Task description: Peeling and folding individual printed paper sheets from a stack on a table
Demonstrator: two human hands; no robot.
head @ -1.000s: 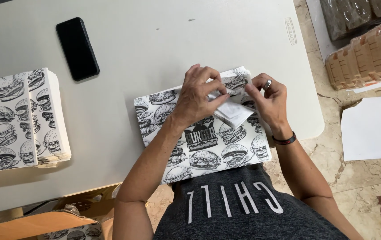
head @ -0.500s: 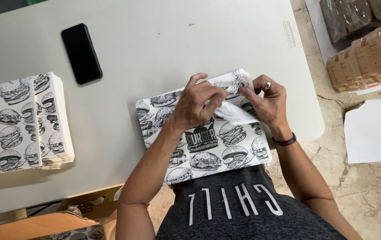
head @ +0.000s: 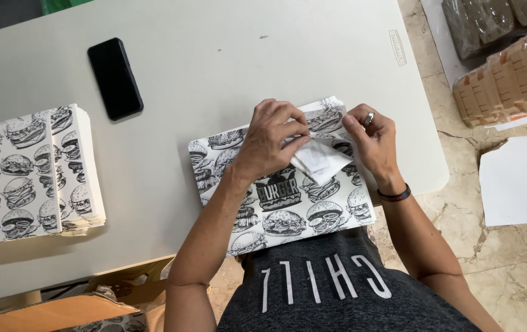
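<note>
- Burger-print paper bag: it lies flat on the near edge of the white table, right in front of me, its lower edge hanging slightly past the table rim above my dark shirt.
- A folded white paper slip sits at the bag's upper middle, partly tucked under my fingers.
- My left hand rests on the bag's top half, fingers bent and drawn together, their tips pinching the slip's upper edge.
- My right hand, with a ring and a dark wristband, is just beside the slip on its right; its fingers are curled and pressed close, thumb and forefinger nipping the bag's top edge as far as I can tell.
- A stack of matching printed bags sits well apart at the table's left edge.
- A black phone lies face down between that stack and the table's far side.
- Brown wrapped bundles lie on the floor to the right, near a white sheet.
</note>
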